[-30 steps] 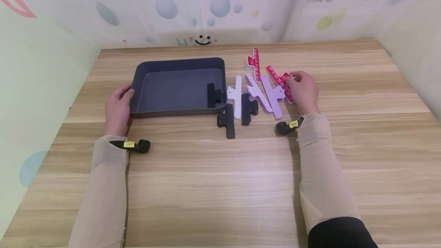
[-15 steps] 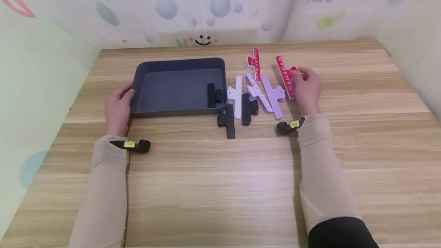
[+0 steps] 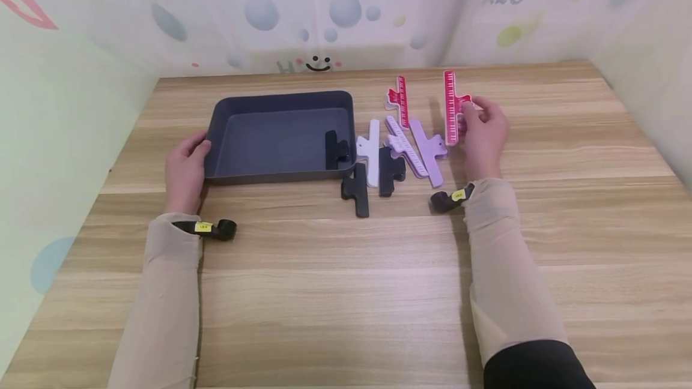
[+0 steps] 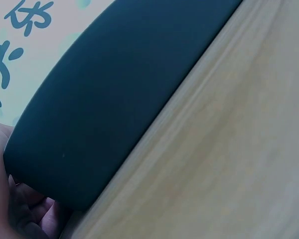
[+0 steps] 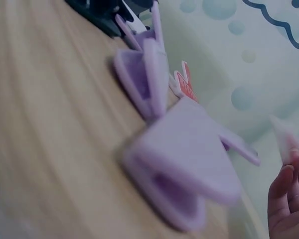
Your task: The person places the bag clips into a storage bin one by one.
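Observation:
My left hand [image 3: 185, 170] grips the left side of a dark grey rectangular tray [image 3: 281, 177], thumb at the rim; the left wrist view has fingers [image 4: 37, 211] curled beneath its corner. Inside the tray, at the right, stands a black clip [image 3: 330, 152]. On the other side, my right hand [image 3: 485, 137] pinches a red clip [image 3: 450, 107] with a white keyboard pattern by its handle, raised above the table. Only a pale, blurred part of that clip shows in the right wrist view. Nearest below it lies a plain purple clip [image 3: 429, 155], large in the right wrist view.
Close to the tray's right side lie a white clip [image 3: 373, 152], two black clips [image 3: 385, 176] and a patterned purple clip [image 3: 408, 149]. Behind them is another red clip [image 3: 402, 104]. A printed wall sheet [image 3: 346, 29] borders the table's [image 3: 346, 293] back edge.
My right hand has lifted the red clip from beside the purple clip, moved it back and to the right, and turned it more upright. My left hand and the tray have stayed put.

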`<move>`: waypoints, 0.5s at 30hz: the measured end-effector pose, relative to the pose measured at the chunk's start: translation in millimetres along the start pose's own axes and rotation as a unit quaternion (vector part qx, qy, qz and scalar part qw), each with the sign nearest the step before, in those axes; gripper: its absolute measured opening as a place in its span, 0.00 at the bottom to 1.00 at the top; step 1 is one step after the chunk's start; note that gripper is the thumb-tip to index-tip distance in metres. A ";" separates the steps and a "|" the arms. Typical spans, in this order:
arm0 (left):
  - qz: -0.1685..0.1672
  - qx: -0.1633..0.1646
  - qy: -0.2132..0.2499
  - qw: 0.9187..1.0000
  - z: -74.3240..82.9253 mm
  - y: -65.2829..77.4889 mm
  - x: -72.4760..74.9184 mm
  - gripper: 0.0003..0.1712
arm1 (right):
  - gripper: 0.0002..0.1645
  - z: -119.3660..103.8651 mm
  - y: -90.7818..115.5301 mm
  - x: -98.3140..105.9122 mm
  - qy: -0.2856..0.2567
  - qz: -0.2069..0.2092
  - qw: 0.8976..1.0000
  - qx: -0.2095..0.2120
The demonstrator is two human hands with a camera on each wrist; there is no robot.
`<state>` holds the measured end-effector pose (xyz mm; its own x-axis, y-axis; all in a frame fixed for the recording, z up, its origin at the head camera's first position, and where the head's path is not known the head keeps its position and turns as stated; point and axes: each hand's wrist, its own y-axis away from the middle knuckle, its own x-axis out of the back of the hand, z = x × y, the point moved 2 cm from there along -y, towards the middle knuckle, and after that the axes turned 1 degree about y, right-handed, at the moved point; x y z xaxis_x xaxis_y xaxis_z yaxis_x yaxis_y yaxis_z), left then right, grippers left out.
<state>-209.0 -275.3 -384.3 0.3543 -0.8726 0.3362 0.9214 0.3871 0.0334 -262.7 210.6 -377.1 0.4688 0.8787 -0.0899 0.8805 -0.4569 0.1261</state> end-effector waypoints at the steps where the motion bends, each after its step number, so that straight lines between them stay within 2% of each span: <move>1: 0.000 0.001 0.000 1.000 -0.2 0.0 0.1 0.22 | 0.22 -0.7 1.0 -1.9 0.000 -0.005 1.000 0.005; 9: 0.002 0.005 -0.001 1.000 -1.2 -0.5 0.3 0.22 | 0.14 -0.9 8.4 -14.8 -0.010 -0.040 0.999 0.019; 15: 0.003 0.004 0.001 1.000 -0.7 -0.5 0.1 0.22 | 0.15 0.0 12.8 -26.1 -0.024 -0.048 0.998 0.017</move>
<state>-209.3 -275.8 -384.9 0.3612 -0.8707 0.3339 0.9176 0.3956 0.0390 -263.7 181.8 -373.1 0.3833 0.9116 -0.1482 0.9234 -0.3752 0.0807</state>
